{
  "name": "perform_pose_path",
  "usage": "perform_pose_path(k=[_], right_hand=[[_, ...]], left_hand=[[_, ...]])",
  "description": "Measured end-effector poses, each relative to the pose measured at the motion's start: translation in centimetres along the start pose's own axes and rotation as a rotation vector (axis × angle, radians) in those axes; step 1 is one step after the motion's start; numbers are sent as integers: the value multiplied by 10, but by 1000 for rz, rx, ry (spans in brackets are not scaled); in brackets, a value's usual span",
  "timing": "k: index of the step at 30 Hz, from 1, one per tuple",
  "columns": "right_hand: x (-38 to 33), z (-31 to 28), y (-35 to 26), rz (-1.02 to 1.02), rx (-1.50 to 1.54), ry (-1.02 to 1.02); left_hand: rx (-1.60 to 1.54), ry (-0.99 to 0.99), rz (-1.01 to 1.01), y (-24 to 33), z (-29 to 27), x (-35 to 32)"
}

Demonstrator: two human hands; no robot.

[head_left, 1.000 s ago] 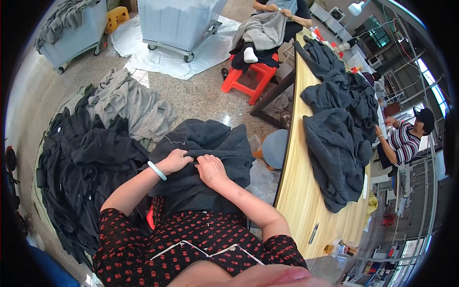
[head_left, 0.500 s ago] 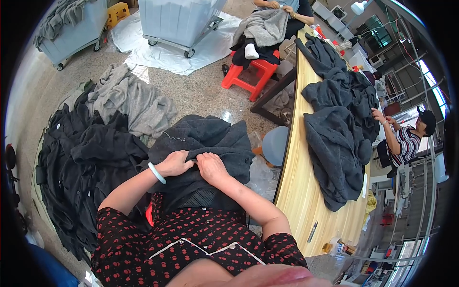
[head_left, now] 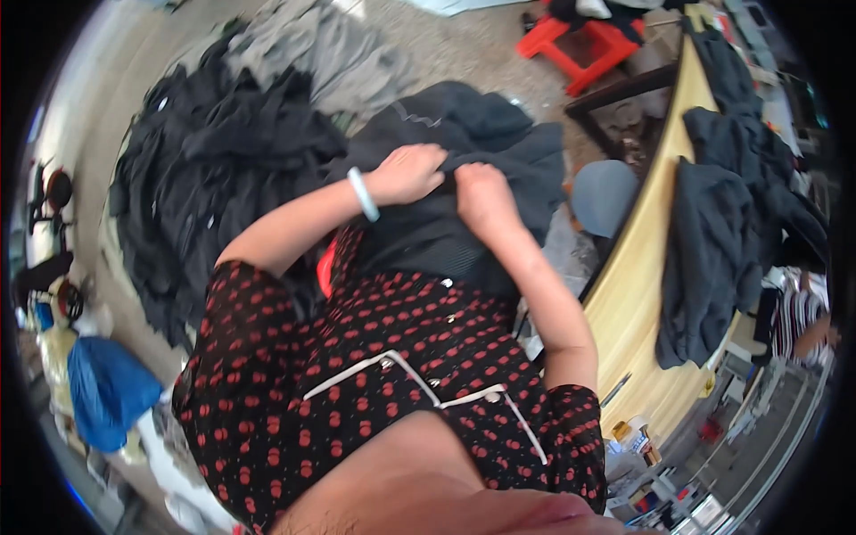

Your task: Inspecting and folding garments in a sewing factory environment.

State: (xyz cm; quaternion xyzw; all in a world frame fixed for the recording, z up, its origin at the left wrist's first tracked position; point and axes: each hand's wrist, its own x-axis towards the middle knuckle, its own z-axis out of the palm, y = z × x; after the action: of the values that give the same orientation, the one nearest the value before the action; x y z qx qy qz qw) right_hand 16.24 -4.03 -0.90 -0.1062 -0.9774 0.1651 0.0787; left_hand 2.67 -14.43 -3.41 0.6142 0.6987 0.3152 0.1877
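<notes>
A dark grey knit garment (head_left: 499, 125) lies bunched across my lap, with a loose pale thread (head_left: 415, 117) on its upper left part. My left hand (head_left: 410, 173), a pale bangle (head_left: 363, 194) at its wrist, is closed with the fabric pinched between its fingers. Just right of it, my right hand (head_left: 486, 196) is curled in a grip on the same garment. A small gap of cloth separates the two hands. The fingertips are partly hidden and slightly blurred.
Left of my lap, black garments (head_left: 236, 165) are heaped on the floor, with light grey ones (head_left: 325, 62) behind. A round grey stool (head_left: 604, 197) stands between me and the wooden table (head_left: 637, 308), which bears dark garments (head_left: 709, 259). A red stool (head_left: 581, 53) is farther off; a striped-shirted co-worker (head_left: 798, 312) sits across the table.
The view has tilted, so my lap, the table and the piles sit higher and farther right. My hands have drawn slightly apart, both still gripping the garment.
</notes>
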Motion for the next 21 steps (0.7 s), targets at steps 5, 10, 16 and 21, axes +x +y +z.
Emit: perform_pose_path(k=[5, 10, 16, 21], right_hand=[[8, 3, 18, 83, 332, 39], [18, -8, 23, 290, 412, 19], [22, -10, 10, 344, 402, 46], [5, -6, 29, 387, 565, 34]], left_hand=[[-163, -127, 0, -9, -6, 6], [-453, -320, -225, -8, -30, 11], [-80, -47, -50, -15, -15, -5], [116, -34, -125, -25, 15, 3]])
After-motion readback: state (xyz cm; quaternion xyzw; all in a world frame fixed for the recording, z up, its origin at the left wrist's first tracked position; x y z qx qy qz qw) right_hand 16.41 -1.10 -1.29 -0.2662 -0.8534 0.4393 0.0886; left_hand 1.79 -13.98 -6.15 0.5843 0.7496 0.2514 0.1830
